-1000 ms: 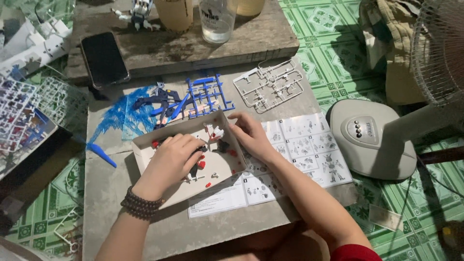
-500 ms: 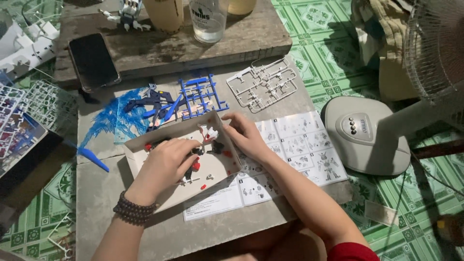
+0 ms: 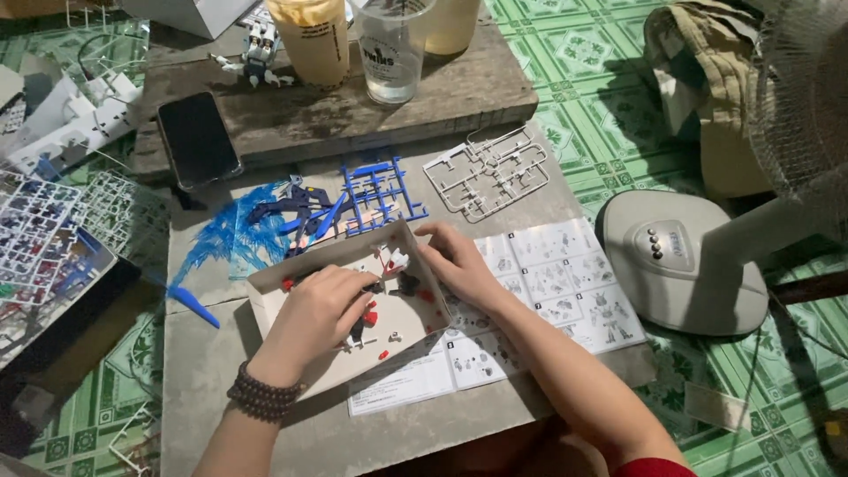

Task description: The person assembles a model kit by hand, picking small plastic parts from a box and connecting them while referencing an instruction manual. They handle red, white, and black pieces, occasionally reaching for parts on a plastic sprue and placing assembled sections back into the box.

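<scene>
Change: I see my left hand [image 3: 318, 305] has settled deeper into the shallow cardboard tray [image 3: 265, 287], fingers curled over the small red and black parts [image 3: 371, 318]; whether they pinch one, I cannot tell.
Right hand [image 3: 459, 265]: fingers resting on the tray's right wall, steadying it as before.
Tray: on the desk [image 3: 203, 389], overlapping the instruction sheet [image 3: 565, 274].
Versus earlier: the view has tilted; things lie unchanged.

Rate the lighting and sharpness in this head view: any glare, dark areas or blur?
Head view: hands and small box evenly lit and sharp; no strong glare; left edge by the parts sprues falls into shadow; the fan at right looks soft and washed out.
</scene>
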